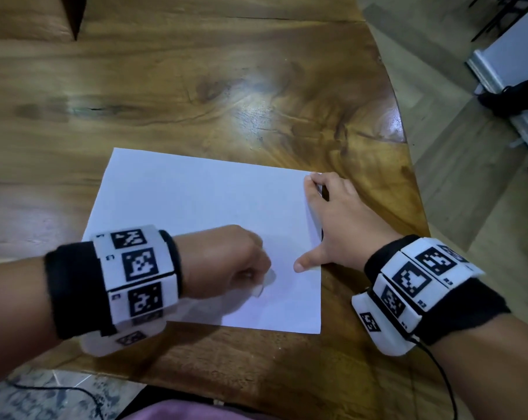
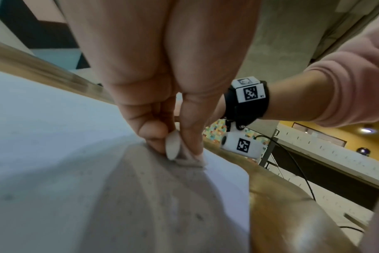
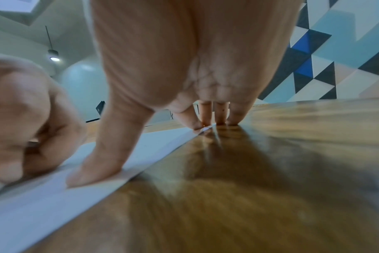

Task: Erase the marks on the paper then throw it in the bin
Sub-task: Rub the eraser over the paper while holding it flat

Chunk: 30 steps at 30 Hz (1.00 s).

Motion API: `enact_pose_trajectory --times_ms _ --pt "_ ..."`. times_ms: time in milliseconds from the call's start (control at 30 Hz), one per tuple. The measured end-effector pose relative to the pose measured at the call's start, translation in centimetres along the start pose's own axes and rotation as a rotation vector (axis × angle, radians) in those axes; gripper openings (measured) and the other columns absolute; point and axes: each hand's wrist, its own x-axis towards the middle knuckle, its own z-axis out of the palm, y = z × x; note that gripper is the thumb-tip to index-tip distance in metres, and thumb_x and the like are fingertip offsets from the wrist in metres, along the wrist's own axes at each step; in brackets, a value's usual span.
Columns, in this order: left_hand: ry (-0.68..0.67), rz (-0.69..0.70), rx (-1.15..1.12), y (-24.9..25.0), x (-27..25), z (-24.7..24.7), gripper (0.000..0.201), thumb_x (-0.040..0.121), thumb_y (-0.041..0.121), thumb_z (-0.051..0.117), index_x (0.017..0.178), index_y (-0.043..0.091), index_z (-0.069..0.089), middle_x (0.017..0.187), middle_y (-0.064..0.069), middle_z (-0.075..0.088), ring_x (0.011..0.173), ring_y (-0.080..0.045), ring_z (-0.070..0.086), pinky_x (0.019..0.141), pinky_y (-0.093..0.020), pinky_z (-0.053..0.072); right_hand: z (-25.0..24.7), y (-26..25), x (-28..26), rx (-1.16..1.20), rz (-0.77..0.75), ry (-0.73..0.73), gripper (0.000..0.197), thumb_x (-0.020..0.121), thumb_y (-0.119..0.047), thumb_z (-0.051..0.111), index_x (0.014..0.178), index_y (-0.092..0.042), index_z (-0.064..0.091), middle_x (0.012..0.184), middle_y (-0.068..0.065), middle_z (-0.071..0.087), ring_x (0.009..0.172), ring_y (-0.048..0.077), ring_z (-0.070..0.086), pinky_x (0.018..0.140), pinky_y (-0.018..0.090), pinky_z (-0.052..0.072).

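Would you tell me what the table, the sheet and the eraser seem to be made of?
Table: solid wood, glossy varnish, judging by grain, knots and glare. Sheet: thin matte white paper lying flat. Eraser: probably soft rubber or vinyl, dull off-white, rounded edge.

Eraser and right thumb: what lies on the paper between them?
Only bare paper lies between the eraser, pinched by the left hand, and the right hand thumb, per head view.

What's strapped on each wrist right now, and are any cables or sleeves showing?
Both hands are bare. The left wrist band and right wrist band are black fabric carrying white blocks printed with black square markers. A small white camera box hangs under the right wrist, trailing a thin black cable. The right arm's pink sleeve is pushed up.
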Motion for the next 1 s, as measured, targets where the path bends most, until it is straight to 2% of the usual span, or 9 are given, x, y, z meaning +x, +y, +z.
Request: enact_pose_trajectory --times_ms 200,300,400,500,600,767,833,900,1000 --pt "0.209 -0.029 0.021 0.0 3.5 -1.7 0.008 0.080 0.011 0.059 0.084 0.013 0.065 0.085 -0.009 0.061 0.080 -0.025 0.056 0.069 -0.028 0.038 0.0 0.0 0.0 -0.012 0.001 -0.003 0.130 0.056 -0.058 0.078 0.149 -0.014 -0.002 0.146 -0.007 0.000 0.135 0.015 0.005 0.110 0.021 0.016" --pt "0.101 0.010 0.032 -0.4 1.3 0.4 0.007 0.079 0.011 0.057 0.075 0.012 0.062 0.074 -0.001 0.053 0.068 -0.018 0.051 0.067 -0.029 0.041 0.0 0.0 0.1 -0.008 0.003 -0.002 0.131 0.055 -0.059 0.078 0.149 -0.014 -0.003 0.146 -0.007 0.000 0.135 0.014 0.004 0.110 0.021 0.016" --pt "0.025 -0.004 -0.016 -0.6 -0.1 1.1 0.008 0.080 0.011 0.057 0.083 0.012 0.064 0.070 0.011 0.050 0.068 -0.006 0.049 0.078 -0.031 0.047 0.0 0.0 0.1 0.004 0.005 -0.005 0.131 0.055 -0.058 0.079 0.149 -0.015 -0.003 0.146 -0.008 0.000 0.135 0.014 0.004 0.110 0.021 0.018" --pt "0.157 0.028 0.039 -0.1 2.2 -0.6 0.009 0.079 0.015 0.057 0.079 0.016 0.066 0.082 -0.003 0.060 0.077 -0.021 0.056 0.068 -0.026 0.042 -0.1 -0.1 0.0 -0.001 0.002 -0.007 0.131 0.056 -0.057 0.079 0.148 -0.014 -0.003 0.147 -0.007 0.000 0.136 0.015 0.003 0.111 0.021 0.016" --pt "0.228 -0.014 0.048 0.2 3.2 -1.5 0.010 0.080 0.013 0.057 0.084 0.012 0.066 0.088 -0.009 0.062 0.081 -0.025 0.056 0.068 -0.026 0.037 0.0 -0.1 0.1 -0.004 0.004 -0.009 0.130 0.056 -0.057 0.079 0.149 -0.014 -0.002 0.147 -0.006 0.000 0.137 0.016 0.004 0.111 0.022 0.018" --pt "0.005 0.034 0.006 -0.4 -0.2 1.1 0.012 0.083 0.013 0.054 0.086 0.009 0.065 0.069 0.013 0.047 0.070 -0.018 0.054 0.060 -0.010 0.035 0.0 0.0 0.0 0.004 0.008 -0.010 0.130 0.055 -0.057 0.079 0.148 -0.016 -0.002 0.147 -0.007 0.000 0.137 0.014 0.003 0.111 0.023 0.018" --pt "0.094 0.069 0.061 -0.3 0.6 0.5 0.009 0.081 0.013 0.056 0.078 0.013 0.065 0.072 0.008 0.050 0.067 -0.016 0.053 0.061 -0.019 0.039 0.0 -0.1 0.0 0.001 0.006 -0.009 0.130 0.055 -0.057 0.079 0.148 -0.015 -0.002 0.148 -0.006 0.001 0.137 0.015 0.003 0.112 0.024 0.018" --pt "0.198 0.064 0.095 0.1 2.3 -0.9 0.008 0.079 0.011 0.057 0.074 0.011 0.063 0.076 -0.005 0.056 0.071 -0.027 0.056 0.062 -0.028 0.042 0.0 -0.1 0.1 -0.004 0.005 -0.013 0.130 0.056 -0.057 0.079 0.148 -0.015 -0.002 0.148 -0.005 0.000 0.138 0.015 0.002 0.112 0.024 0.018" --pt "0.231 0.037 0.082 0.3 3.2 -1.3 0.011 0.079 0.014 0.053 0.077 0.010 0.063 0.078 -0.004 0.053 0.075 -0.027 0.056 0.065 -0.028 0.040 0.0 -0.1 0.1 -0.009 0.009 -0.015 0.131 0.056 -0.058 0.078 0.149 -0.014 -0.004 0.148 -0.006 -0.002 0.137 0.015 0.001 0.111 0.022 0.017"
